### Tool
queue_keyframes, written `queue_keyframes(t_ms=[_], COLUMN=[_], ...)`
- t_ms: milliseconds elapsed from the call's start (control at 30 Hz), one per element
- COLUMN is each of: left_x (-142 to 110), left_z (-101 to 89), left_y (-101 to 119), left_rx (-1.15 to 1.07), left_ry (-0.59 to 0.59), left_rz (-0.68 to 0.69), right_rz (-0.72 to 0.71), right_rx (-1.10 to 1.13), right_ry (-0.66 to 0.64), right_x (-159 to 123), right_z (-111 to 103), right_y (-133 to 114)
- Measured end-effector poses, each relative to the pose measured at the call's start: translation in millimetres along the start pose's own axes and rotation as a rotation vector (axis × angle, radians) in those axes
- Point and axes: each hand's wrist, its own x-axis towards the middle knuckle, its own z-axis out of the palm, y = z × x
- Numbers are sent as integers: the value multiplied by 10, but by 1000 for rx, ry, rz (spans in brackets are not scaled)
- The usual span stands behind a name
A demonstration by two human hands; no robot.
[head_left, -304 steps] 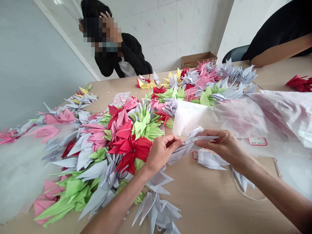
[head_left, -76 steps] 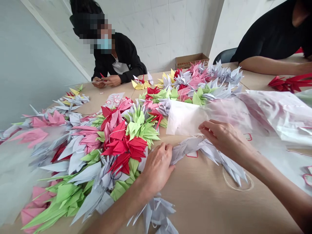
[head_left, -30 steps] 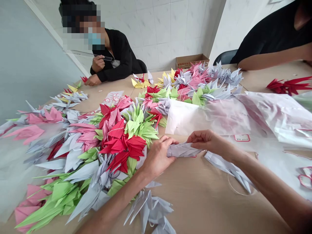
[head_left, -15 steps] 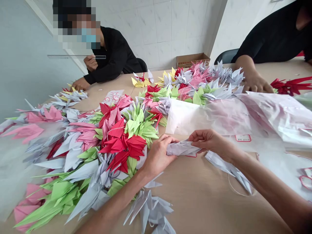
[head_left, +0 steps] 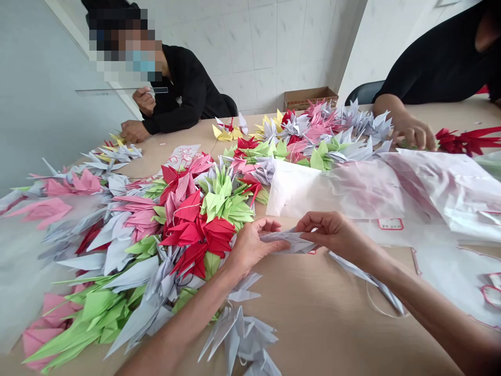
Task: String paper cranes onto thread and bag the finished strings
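Between my hands is a bundle of pale grey-white folded paper cranes, lying nearly level just above the table. My left hand is closed on its left end, thumb along the near side. My right hand pinches the right end with thumb and fingers. More grey-white cranes on a white string lie below my left wrist. Another grey-white paper strand lies partly behind my right forearm, beside a loop of white cord. My right fingertips partly hide the bundle's end.
A large heap of red, pink, green and grey paper cranes covers the left. Translucent bags lie at right. Across the table, a masked person holds a clear ruler; another person's hand rests near red cranes.
Earlier my hands were apart over the laid-out grey strand; since then both have closed on the bundle. In the last half second it has tilted, and my left thumb has come over its near side.
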Motion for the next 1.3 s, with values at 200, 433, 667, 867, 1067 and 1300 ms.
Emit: queue_keyframes(t_ms=[200, 433, 667, 867, 1067, 1300], left_x=[-25, -82, -90, -110, -109, -126], left_z=[11, 58, 85, 77, 73, 145], left_y=[6, 84, 78, 96, 76, 58], left_rx=[64, 73, 45, 151, 86, -32], left_ry=[69, 75, 82, 55, 81, 47], left_rz=[131, 222, 234, 200, 119, 73], right_rz=[-124, -220, -154, -107, -20, 1], right_rx=[-502, -587, -488, -434, -375, -216], right_ry=[296, 222, 120, 154, 112, 20], right_x=[-151, -127, -97, -118, -126, -65], right_z=[-101, -153, -19, 13, 18, 29], right_y=[-262, -251, -177, -199, -225, -127])
